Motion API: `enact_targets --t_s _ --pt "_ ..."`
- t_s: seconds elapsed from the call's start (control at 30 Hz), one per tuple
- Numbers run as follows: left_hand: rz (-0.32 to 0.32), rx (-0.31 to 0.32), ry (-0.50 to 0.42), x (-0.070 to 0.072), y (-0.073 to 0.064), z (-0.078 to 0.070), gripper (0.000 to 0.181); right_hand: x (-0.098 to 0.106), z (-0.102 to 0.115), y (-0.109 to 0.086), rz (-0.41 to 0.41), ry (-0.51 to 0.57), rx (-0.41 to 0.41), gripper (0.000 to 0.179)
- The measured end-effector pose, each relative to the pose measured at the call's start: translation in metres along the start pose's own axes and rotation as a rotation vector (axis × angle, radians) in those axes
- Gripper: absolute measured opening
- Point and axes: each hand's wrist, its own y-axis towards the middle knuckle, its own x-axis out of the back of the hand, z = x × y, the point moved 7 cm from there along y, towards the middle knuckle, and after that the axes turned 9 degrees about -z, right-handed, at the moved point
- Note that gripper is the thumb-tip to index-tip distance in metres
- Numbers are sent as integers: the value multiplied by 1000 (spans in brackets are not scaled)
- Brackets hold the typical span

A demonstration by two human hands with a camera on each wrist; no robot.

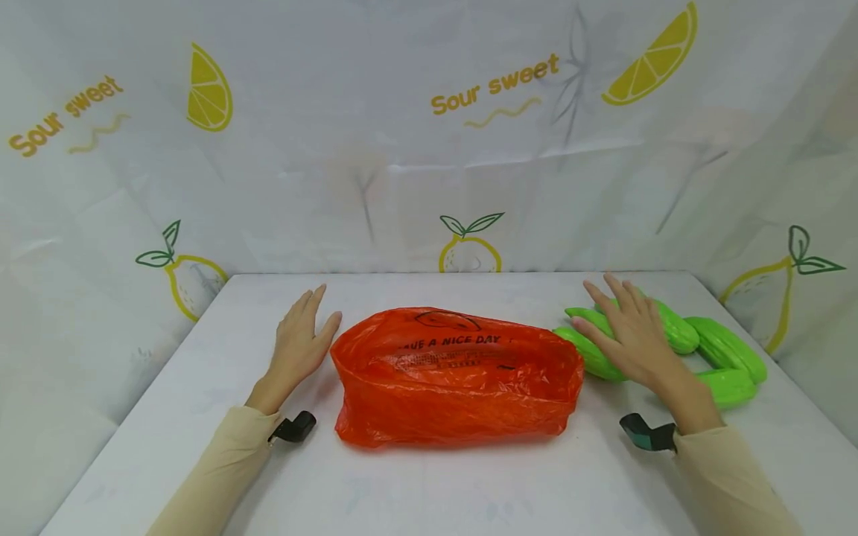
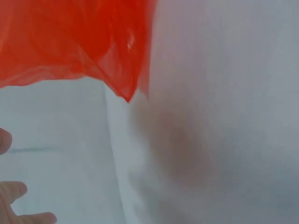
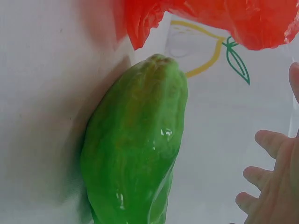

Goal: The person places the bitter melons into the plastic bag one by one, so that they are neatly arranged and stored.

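A red plastic bag (image 1: 456, 417) lies on the table with its mouth held wide by its own shape, the words "A NICE DAY" showing inside. To its left, my left hand (image 1: 298, 346) hovers with fingers straight, holding nothing. My right hand (image 1: 633, 339) is spread over the right side, in front of several bright green, ridged bitter melons (image 1: 732, 350), and grips none of them. In the right wrist view one glossy bitter melon (image 3: 135, 144) lies close beside the fingers (image 3: 268, 142). The bag's corner (image 2: 126, 56) hangs near my left fingers in the left wrist view.
The white table (image 1: 415, 491) ends at a white cloth backdrop (image 1: 302, 201) printed with lemons and "Sour sweet". Black wrist cameras stick out from both wrists, the left one (image 1: 295, 426) close to the bag's left end. Melons partly overlap at the table's right side.
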Motion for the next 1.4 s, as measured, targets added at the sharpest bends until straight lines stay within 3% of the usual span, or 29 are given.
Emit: enact_targets --t_s 0.23,0.67,0.97,1.4 --pt "20 80 -146 4 -15 -1 63 -4 10 -1 10 64 21 73" --pt "6 135 -390 8 -37 -24 51 -11 31 -3 86 146 28 67" --pt "75 192 -538 2 -54 -41 53 -17 48 -5 113 201 67 60" --pt "204 320 -598 -6 -74 -56 64 -27 58 -4 41 277 168 47"
